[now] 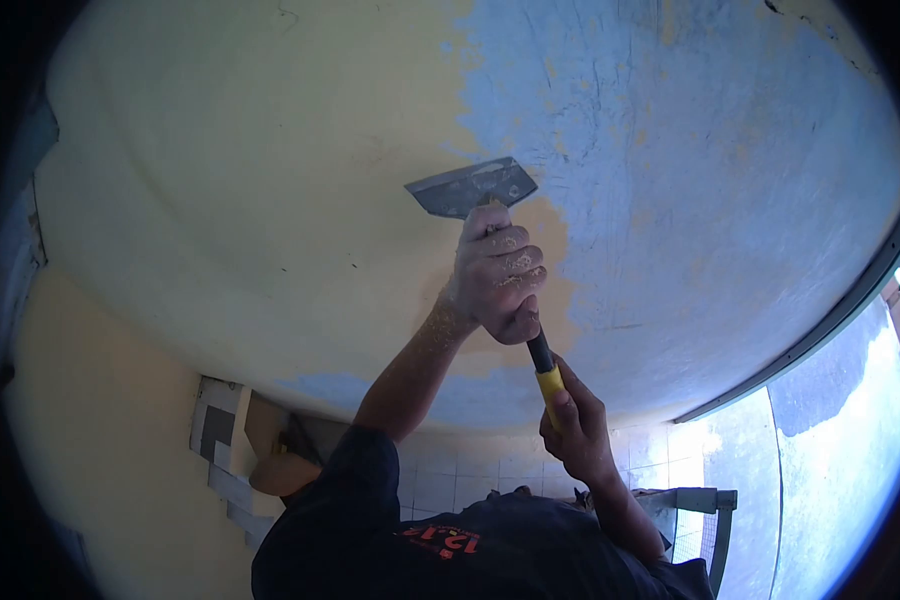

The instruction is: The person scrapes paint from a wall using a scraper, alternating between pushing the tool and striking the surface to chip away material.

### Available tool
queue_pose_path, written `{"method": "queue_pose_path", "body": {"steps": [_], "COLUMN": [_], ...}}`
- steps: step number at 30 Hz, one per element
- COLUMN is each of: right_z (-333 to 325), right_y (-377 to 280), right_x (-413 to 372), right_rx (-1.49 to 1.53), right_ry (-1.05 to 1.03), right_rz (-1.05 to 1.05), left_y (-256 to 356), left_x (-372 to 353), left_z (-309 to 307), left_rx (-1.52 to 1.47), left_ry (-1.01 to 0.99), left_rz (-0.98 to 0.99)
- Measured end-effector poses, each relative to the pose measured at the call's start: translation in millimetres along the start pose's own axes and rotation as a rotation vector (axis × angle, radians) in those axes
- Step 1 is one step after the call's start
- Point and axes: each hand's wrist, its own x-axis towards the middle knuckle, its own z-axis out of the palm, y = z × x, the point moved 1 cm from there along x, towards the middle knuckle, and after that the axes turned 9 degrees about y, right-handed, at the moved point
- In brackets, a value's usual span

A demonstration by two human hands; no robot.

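Note:
A wide scraper (pixel 475 188) with a flat grey, paint-smudged blade lies against the wall (pixel 350 130), at the border between pale yellow paint and a blue patch (pixel 610 150). My left hand (pixel 500 270) is closed in a fist around its shaft just below the blade, with pale flakes and dust on the fingers. Lower down, my right hand (pixel 578 425) wraps around the yellow grip (pixel 549 385) at the handle's end. A dark stretch of shaft shows between the two hands.
A dark frame edge (pixel 800 340) runs along the wall's right side, with a bright, patchy surface beyond. White tiles (pixel 480 470) show below. Steps (pixel 220 430) and a round brown object (pixel 282 475) are at lower left; a grey-green rail (pixel 705 498) stands at lower right.

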Motion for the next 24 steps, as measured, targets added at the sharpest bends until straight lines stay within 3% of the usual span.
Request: {"method": "queue_pose_path", "body": {"steps": [2, 6, 10, 12, 18, 21, 24], "right_z": [3, 12, 25, 34, 68, 85, 66], "right_y": [-10, -22, -41, -56, -125, -135, -101], "right_x": [-7, 6, 19, 22, 44, 47, 22], "right_rx": [-0.035, -0.056, -0.078, -0.094, -0.204, -0.245, -0.341], "right_ry": [0.011, 0.007, -0.028, -0.030, -0.075, -0.072, -0.152], "right_rz": [0.065, 0.008, -0.070, -0.108, -0.262, -0.284, -0.298], "left_y": [-1, -20, -36, -46, -97, -101, -60], "left_x": [3, 15, 38, 51, 112, 117, 67], "left_z": [-4, -10, -29, -35, -80, -109, -111], "left_rx": [-0.015, 0.020, 0.025, 0.033, 0.144, 0.171, 0.208], "left_ry": [0.011, 0.137, 0.120, 0.252, 0.348, 0.269, 0.440], "left_rz": [0.005, 0.072, 0.110, 0.212, 0.390, 0.319, 0.329]}}
